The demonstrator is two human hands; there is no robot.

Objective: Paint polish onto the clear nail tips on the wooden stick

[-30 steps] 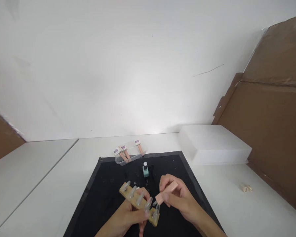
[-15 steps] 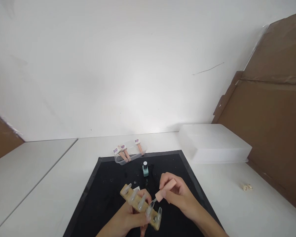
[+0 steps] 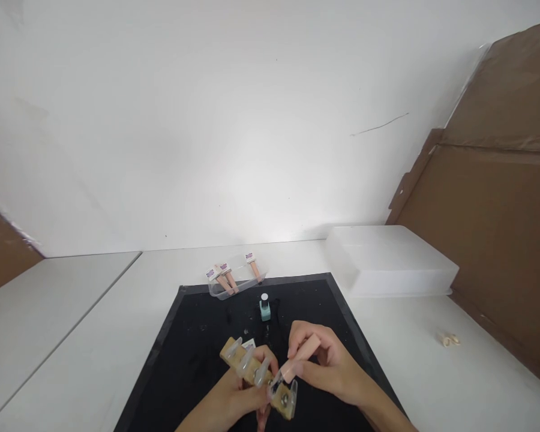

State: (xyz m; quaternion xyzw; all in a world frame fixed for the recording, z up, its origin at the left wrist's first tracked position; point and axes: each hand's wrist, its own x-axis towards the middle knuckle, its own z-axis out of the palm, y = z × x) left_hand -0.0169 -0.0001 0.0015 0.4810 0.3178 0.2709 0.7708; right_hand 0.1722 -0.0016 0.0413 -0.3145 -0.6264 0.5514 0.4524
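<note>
My left hand [image 3: 240, 396] is closed around a tan strip [image 3: 231, 352] that carries several clear nail tips [image 3: 260, 373] and tilts down to the right. Between the fingers of my right hand [image 3: 326, 366] is a pink cap [image 3: 306, 350], whose brush end touches or nearly touches a nail tip near the strip's lower right end. Part of a pink item shows under my left hand. Beyond my hands a teal polish bottle [image 3: 264, 310] with a dark cap and white top stands upright on the black mat [image 3: 193, 336].
A clear tray [image 3: 243, 284] with three pink tubes bearing white labels lies at the mat's back edge. On the right are a white box [image 3: 396, 264] and small cream rings [image 3: 450, 340]. Brown cardboard [image 3: 495, 252] stands at the right, with a white wall behind.
My right hand has shifted slightly left and down with the pink cap, bringing its brush lower over the nail tip. The strip in my left hand has moved slightly.
</note>
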